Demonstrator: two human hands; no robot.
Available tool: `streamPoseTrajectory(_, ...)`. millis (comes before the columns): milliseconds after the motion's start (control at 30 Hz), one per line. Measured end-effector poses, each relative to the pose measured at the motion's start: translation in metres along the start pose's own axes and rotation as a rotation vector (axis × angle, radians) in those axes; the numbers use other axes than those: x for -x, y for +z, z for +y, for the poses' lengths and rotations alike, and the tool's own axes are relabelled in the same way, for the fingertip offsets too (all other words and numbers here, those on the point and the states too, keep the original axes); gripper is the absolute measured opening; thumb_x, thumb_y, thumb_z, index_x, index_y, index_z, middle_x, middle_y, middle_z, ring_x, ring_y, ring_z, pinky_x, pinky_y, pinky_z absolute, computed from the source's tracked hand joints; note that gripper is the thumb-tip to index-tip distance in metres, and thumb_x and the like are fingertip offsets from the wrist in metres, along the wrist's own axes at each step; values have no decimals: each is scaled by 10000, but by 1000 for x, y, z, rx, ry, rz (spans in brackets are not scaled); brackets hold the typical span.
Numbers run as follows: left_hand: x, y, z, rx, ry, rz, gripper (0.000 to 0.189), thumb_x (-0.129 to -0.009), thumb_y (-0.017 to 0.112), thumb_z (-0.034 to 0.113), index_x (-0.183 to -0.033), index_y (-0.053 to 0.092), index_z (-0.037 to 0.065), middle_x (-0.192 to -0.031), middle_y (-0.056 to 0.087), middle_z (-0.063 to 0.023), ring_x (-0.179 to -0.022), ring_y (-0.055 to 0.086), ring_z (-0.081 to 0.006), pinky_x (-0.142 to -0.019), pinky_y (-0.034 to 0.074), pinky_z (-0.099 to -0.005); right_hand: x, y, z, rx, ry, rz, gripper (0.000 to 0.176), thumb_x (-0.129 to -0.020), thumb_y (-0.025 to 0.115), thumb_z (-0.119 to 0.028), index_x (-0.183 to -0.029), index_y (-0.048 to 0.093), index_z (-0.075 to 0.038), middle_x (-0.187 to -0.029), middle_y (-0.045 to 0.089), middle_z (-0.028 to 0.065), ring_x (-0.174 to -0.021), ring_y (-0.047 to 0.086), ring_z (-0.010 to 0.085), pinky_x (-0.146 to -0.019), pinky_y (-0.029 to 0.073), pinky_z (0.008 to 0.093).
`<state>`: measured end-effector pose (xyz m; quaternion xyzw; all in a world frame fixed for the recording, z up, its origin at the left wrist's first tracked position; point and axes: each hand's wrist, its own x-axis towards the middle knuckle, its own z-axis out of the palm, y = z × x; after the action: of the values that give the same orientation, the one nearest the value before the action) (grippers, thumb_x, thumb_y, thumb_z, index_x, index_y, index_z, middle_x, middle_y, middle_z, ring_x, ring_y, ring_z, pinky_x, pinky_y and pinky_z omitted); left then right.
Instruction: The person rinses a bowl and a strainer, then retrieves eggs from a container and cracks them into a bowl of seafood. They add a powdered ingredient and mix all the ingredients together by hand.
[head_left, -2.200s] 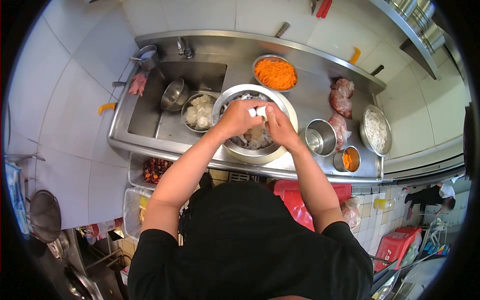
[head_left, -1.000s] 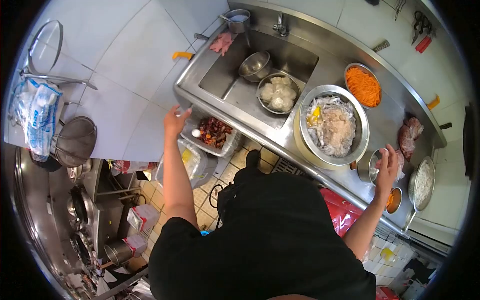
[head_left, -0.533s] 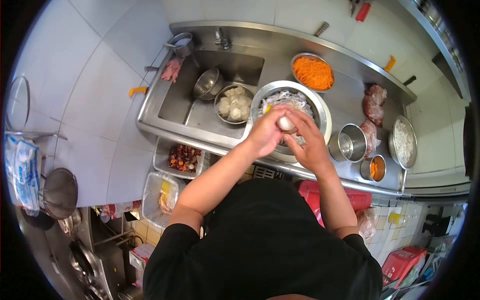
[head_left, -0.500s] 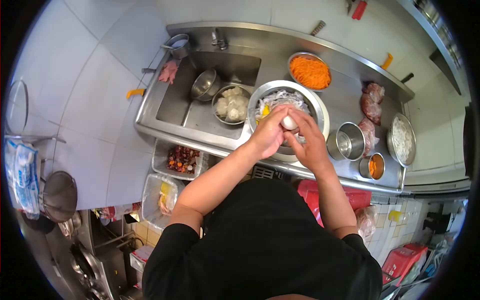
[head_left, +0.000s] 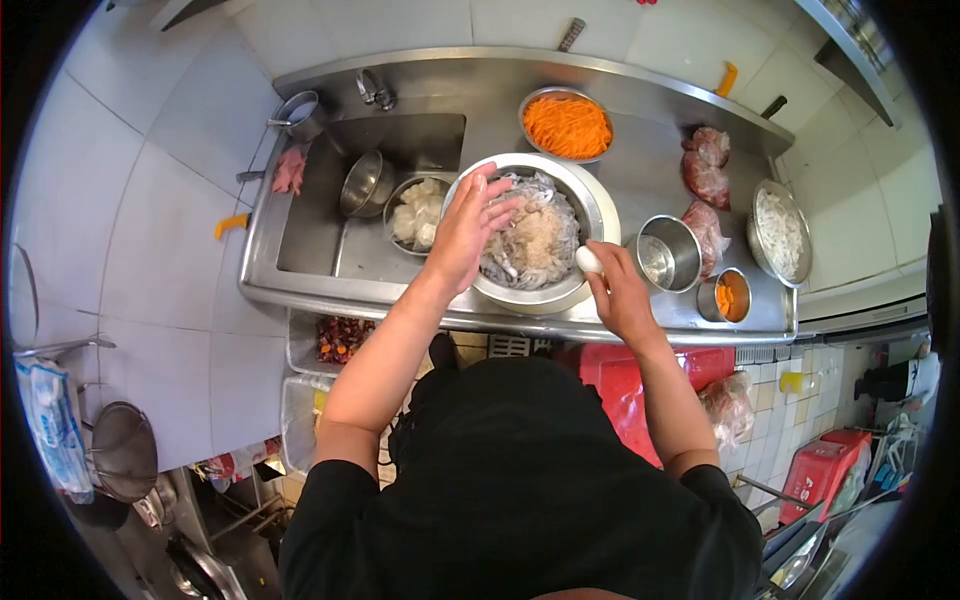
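Observation:
My right hand (head_left: pixel 622 292) has its fingers closed around a white egg (head_left: pixel 588 260) at the right rim of a large metal bowl (head_left: pixel 545 297). Over the bowl's left side, my left hand (head_left: pixel 468 228) is raised with its fingers spread and nothing in it. Greyish-white strips (head_left: pixel 520 268) fill the bowl, and a pale, grainy heap (head_left: pixel 545 232) lies on top of them. Part of the contents is hidden behind my left hand. Underneath the bowl shows a wider white round rim (head_left: pixel 606 225).
Behind the bowl sits a bowl of shredded carrot (head_left: pixel 567 127). To the left, the sink (head_left: pixel 310 215) holds two metal bowls. On the right stand an open metal pot (head_left: pixel 668 254), a small pot with orange pieces (head_left: pixel 724 296), bagged meat (head_left: pixel 706 170) and a colander of white strips (head_left: pixel 778 235).
My hands, earlier together around the egg above the bowl, have moved apart. The egg is now at the right rim in my right hand. The grainy heap has come into view; the camera has shifted.

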<state>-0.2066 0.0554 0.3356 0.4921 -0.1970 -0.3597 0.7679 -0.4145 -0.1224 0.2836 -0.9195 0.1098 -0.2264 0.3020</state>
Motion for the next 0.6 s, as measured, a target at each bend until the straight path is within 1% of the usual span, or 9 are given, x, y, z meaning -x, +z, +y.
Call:
streamPoseTrajectory(67,-1,1,-1,-135,29,15,588,-1098,432,458,-1527,382,59,-1473,499,-201,-1319,531,-293,-1154,388,-435,-7,-6,-7,-34,-7,22,434,-958,640,-87,-1383,557,-60,-1252,599,182,-1072,653,343,-881,561,419)
streamPoseTrajectory(133,-4,7,-11,-239,106,-38,524,-1088,488,400,-1474,454,47,-1433,540,-170,-1275,564,-262,-1116,422,-405,-21,-17,-28,-225,214,45,427,-965,628,-90,-1384,552,-50,-1234,592,193,-1045,647,362,-873,552,413)
streamPoseTrajectory(267,-11,9,-16,-395,165,-143,365,-1041,628,236,-1330,608,14,-1310,637,-85,-1148,637,-176,-1003,499,-318,-27,-16,-23,-22,-94,131,424,-966,604,-83,-1384,543,-45,-1204,593,208,-1051,638,386,-877,542,431)
streamPoseTrajectory(400,-13,3,-20,-451,96,-175,317,-1012,655,177,-1279,651,7,-1260,666,-68,-1104,650,-138,-967,517,-302,-16,-2,-2,86,8,-34,439,-955,608,-98,-1386,539,-46,-1248,579,235,-1120,610,435,-921,530,460)
streamPoseTrajectory(433,-15,3,-23,-443,103,-166,317,-1012,655,177,-1279,651,7,-1260,666,-68,-1104,650,-138,-967,517,-302,-19,0,-1,53,6,2,423,-987,600,-128,-1397,534,-46,-1161,618,183,-1018,650,347,-859,543,421)
streamPoseTrajectory(467,-12,8,-20,-554,160,-199,334,-985,676,162,-1284,655,13,-1236,677,-75,-1088,660,-148,-954,530,-310,-22,1,-2,55,3,-8,423,-987,600,-128,-1397,534,-46,-1161,618,183,-1018,650,347,-859,543,421)
streamPoseTrajectory(533,-11,18,-13,-673,222,-230,355,-959,698,147,-1289,659,20,-1212,688,-81,-1072,670,-158,-940,542,-318,-36,3,-6,-420,239,-4,401,-1036,572,-182,-1407,526,-37,-978,632,98,-827,630,198,-743,532,344)
streamPoseTrajectory(567,-13,23,-9,-757,347,-285,393,-932,717,141,-1305,655,34,-1173,696,-91,-1049,680,-180,-929,555,-331,-44,-3,-21,-616,318,-66,401,-1084,514,-251,-1418,515,-30,-822,574,25,-702,534,94,-660,487,276)
streamPoseTrajectory(600,-15,28,-5,-840,473,-344,435,-905,737,135,-1322,651,48,-1134,704,-100,-1026,690,-203,-918,567,-344,-50,0,-20,-620,312,-60,401,-1084,514,-251,-1418,515,-30,-822,574,25,-702,534,94,-660,487,276)
